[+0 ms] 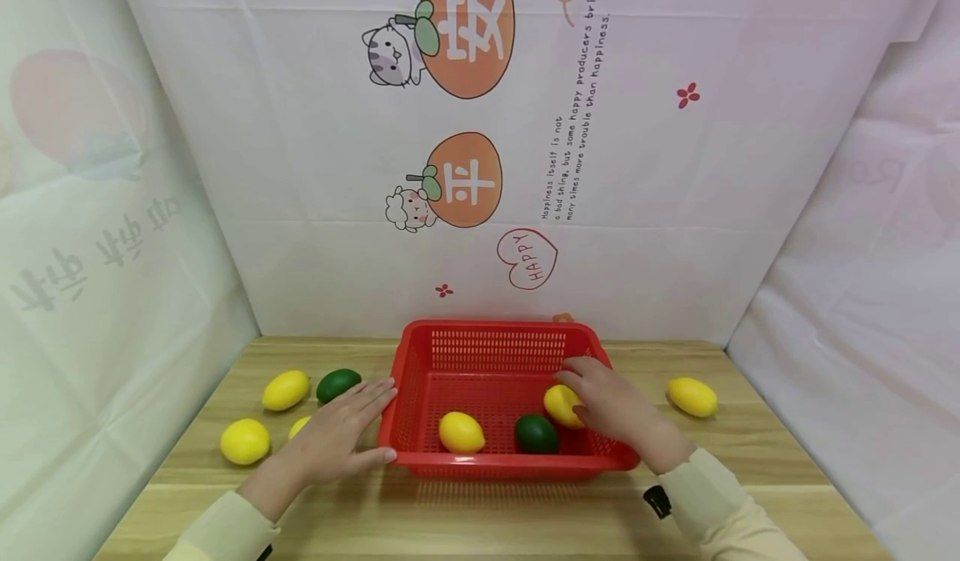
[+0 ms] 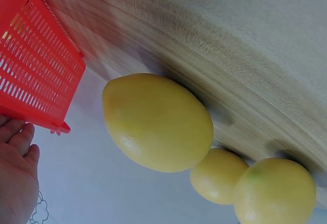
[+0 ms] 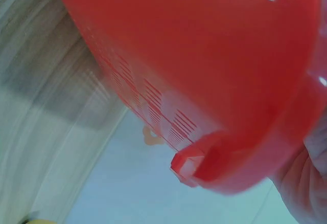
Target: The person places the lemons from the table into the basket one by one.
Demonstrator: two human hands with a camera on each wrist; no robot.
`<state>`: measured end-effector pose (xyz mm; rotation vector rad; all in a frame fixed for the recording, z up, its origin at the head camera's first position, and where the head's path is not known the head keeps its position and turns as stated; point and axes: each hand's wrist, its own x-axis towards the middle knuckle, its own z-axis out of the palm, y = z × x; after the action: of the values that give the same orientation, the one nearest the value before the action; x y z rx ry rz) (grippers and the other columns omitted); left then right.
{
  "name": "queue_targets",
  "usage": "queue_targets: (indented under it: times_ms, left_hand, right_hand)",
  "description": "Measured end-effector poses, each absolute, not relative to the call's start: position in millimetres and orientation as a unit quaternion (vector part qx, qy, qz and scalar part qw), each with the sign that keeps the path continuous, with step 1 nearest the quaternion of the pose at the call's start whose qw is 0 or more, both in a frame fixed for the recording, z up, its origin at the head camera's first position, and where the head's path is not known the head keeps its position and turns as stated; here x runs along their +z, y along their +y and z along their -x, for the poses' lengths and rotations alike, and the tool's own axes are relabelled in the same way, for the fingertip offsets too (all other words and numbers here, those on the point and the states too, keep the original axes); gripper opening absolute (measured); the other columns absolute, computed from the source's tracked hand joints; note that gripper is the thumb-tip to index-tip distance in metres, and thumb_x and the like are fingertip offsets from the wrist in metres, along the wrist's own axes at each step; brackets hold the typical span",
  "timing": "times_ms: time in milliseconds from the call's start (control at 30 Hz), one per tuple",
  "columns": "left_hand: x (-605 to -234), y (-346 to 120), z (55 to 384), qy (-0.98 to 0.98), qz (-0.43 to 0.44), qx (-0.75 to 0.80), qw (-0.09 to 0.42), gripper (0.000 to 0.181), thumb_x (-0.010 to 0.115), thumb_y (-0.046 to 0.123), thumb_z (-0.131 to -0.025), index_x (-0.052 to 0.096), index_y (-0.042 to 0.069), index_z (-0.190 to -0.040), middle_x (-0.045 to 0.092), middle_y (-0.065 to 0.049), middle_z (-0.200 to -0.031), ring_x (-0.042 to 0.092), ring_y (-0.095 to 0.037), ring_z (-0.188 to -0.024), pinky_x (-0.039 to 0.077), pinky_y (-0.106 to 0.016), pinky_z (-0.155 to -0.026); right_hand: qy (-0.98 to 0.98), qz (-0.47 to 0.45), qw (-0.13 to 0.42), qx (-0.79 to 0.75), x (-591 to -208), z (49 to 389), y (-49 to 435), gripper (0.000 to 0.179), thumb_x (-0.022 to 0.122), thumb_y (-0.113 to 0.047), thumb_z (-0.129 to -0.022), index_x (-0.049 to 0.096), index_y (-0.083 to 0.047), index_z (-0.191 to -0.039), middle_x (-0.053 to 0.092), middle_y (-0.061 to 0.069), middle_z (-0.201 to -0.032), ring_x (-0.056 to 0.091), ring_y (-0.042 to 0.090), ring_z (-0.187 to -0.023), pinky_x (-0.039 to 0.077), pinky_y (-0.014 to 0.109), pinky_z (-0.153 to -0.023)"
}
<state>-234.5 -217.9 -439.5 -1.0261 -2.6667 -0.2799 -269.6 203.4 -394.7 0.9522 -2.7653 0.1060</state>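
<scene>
Currently, a person reaches both bare hands toward a red plastic basket (image 1: 487, 462) with slotted walls, set on a wood-grain bench (image 1: 525, 521). The left hand (image 1: 341, 429) rests against the basket's left side, its grip loose, with fingers stretched out along the rim and the thumb apart from them, near the front corner. The right hand (image 1: 615, 401) reaches over the basket's right side, its grip curled around a yellow lemon (image 1: 560, 405) inside, near the right wall; the right wrist view hides that lemon behind the red plastic. Just beside it, toward the front, lies a dark green fruit (image 1: 536, 435), and farther left in the basket is a second yellow lemon (image 1: 461, 433).

Left of the basket, on the bench, are an upper lemon (image 1: 286, 390), a lower lemon (image 1: 245, 442), a partly hidden lemon (image 1: 297, 427) behind the left hand, and a second green fruit (image 1: 337, 384) close to the fingers. Well apart to the right sits a lone lemon (image 1: 692, 398). The person wears pale cream sleeves (image 1: 228, 529). Behind the bench hangs a white cloth (image 1: 645, 236) printed with orange fruit, cartoon animals and lettering, including the word "HAPPY" in a heart.
</scene>
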Motion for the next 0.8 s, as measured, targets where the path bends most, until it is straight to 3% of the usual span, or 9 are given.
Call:
queue_targets:
  times_ms: [800]
  left_hand:
    - [-440, -218, 235, -0.918, 0.355, -0.098, 0.144, 0.079, 0.063, 0.053, -0.089, 0.044, 0.000, -0.144, 0.039, -0.012, -0.151, 0.034, -0.026, -0.140, 0.028, -0.047, -0.113]
  right_hand:
    - [-0.930, -0.328, 0.158, 0.041, -366, 256, 222, 0.057, 0.085, -0.003, -0.071, 0.061, 0.001, -0.122, 0.057, 0.021, -0.124, 0.054, 0.037, -0.116, 0.053, 0.048, -0.088]
